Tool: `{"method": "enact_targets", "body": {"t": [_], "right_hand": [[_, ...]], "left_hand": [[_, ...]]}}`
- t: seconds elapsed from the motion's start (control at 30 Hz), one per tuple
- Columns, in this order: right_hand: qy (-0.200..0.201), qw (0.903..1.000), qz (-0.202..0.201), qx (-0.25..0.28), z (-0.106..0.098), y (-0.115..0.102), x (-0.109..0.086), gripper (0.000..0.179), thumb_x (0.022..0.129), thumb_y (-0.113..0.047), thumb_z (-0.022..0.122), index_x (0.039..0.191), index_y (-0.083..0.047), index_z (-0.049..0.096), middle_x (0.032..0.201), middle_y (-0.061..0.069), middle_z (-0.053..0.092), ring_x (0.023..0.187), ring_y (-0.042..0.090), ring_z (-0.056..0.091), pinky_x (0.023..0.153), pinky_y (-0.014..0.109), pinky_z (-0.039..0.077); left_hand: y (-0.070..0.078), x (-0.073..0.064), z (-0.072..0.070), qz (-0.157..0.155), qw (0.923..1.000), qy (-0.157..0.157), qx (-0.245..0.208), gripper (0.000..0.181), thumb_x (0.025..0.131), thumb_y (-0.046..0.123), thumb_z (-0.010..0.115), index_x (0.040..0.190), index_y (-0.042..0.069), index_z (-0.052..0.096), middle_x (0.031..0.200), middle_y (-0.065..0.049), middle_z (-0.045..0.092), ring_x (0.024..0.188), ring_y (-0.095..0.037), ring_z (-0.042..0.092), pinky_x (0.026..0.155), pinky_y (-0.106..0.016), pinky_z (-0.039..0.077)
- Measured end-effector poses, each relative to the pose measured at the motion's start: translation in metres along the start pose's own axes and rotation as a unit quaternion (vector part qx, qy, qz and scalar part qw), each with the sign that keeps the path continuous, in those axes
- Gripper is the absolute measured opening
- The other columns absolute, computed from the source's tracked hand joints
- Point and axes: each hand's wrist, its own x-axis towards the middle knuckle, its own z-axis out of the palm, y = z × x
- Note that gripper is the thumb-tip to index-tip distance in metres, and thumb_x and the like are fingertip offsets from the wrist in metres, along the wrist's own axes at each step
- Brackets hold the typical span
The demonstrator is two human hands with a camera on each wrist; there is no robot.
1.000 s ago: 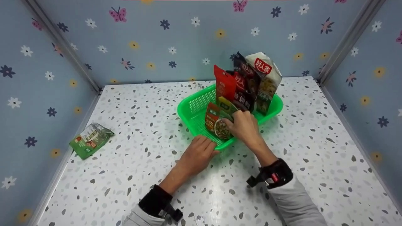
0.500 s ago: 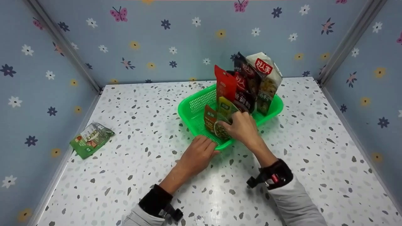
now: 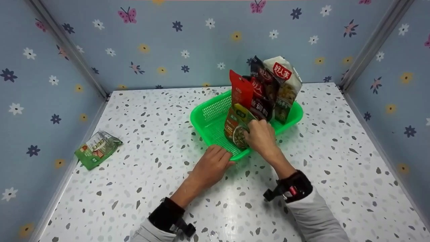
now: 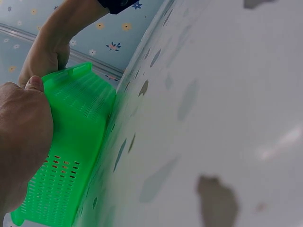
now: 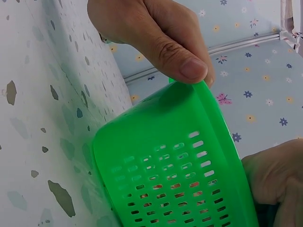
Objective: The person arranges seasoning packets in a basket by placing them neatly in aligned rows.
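My left hand grips the near left corner of a green plastic basket; in the right wrist view its thumb presses on the rim. My right hand reaches in over the near side, its fingers hidden behind the packets and its thumb against an orange-brown seasoning packet with a bowl of food printed on it. Directly behind that stands a yellow-green packet, lying close against it. Farther back in the basket lean a red packet, dark packets and a tall white-topped packet.
A green packet with a clear part lies flat on the left of the speckled white table. Patterned blue wall panels enclose the table at the back and both sides.
The orange-brown packet first tilts a little left, then shifts right against the yellow-green one, with the right thumb drawing in. The left hand and basket hold nearly still.
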Motion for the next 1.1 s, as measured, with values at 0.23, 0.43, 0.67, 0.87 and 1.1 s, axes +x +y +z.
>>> {"method": "enact_targets", "body": {"t": [0.23, 0.43, 0.67, 0.87, 1.1], "right_hand": [[0.027, 0.9992, -0.008, -0.027, 0.002, 0.0002, -0.0003, 0.066, 0.1, -0.011, 0.083, 0.064, -0.021, 0.028, 0.056, -0.004, 0.024, 0.047, 0.025, 0.047, 0.049, 0.037, 0.03], [0.009, 0.9991, -0.005, -0.041, 0.0007, -0.0011, 0.0, 0.063, 0.1, -0.008, 0.081, 0.065, -0.021, 0.03, 0.056, -0.003, 0.028, 0.049, 0.024, 0.046, 0.05, 0.038, 0.03], [0.0, 0.9993, 0.002, -0.037, -0.0002, -0.0014, 0.0006, 0.06, 0.1, -0.01, 0.082, 0.066, -0.019, 0.034, 0.057, 0.003, 0.04, 0.053, 0.031, 0.058, 0.051, 0.039, 0.033], [-0.016, 0.9998, 0.008, -0.008, -0.0016, -0.0002, -0.0003, 0.065, 0.102, -0.019, 0.085, 0.064, -0.02, 0.032, 0.059, -0.004, 0.023, 0.05, 0.02, 0.038, 0.053, 0.036, 0.026], [-0.013, 0.9997, 0.012, 0.014, -0.0014, 0.0009, -0.0002, 0.068, 0.1, -0.031, 0.089, 0.064, -0.02, 0.033, 0.059, -0.005, 0.022, 0.048, 0.017, 0.034, 0.051, 0.034, 0.025]], "left_hand": [[-0.0006, 0.0013, 0.0, 0.006, 0.9998, 0.017, -0.002, 0.026, 0.098, 0.029, 0.086, 0.104, 0.008, 0.07, 0.096, -0.004, 0.073, 0.094, -0.023, 0.064, 0.094, -0.038, 0.054], [-0.0004, 0.0012, -0.0008, 0.003, 0.9999, 0.012, -0.006, 0.026, 0.099, 0.031, 0.085, 0.105, 0.009, 0.071, 0.096, -0.004, 0.073, 0.094, -0.023, 0.063, 0.094, -0.037, 0.054], [-0.0001, 0.0015, -0.0021, -0.002, 1.0, 0.001, -0.006, 0.024, 0.103, 0.03, 0.082, 0.107, 0.009, 0.072, 0.098, -0.003, 0.074, 0.095, -0.021, 0.064, 0.095, -0.037, 0.054], [0.0001, 0.0016, -0.0025, -0.004, 0.9999, 0.0, -0.011, 0.025, 0.101, 0.03, 0.083, 0.106, 0.009, 0.071, 0.098, -0.003, 0.073, 0.095, -0.022, 0.063, 0.095, -0.037, 0.054], [0.0003, 0.0005, -0.0012, 0.002, 0.9999, 0.01, -0.007, 0.027, 0.099, 0.03, 0.085, 0.105, 0.009, 0.071, 0.097, -0.004, 0.072, 0.094, -0.023, 0.063, 0.094, -0.038, 0.053]]}}
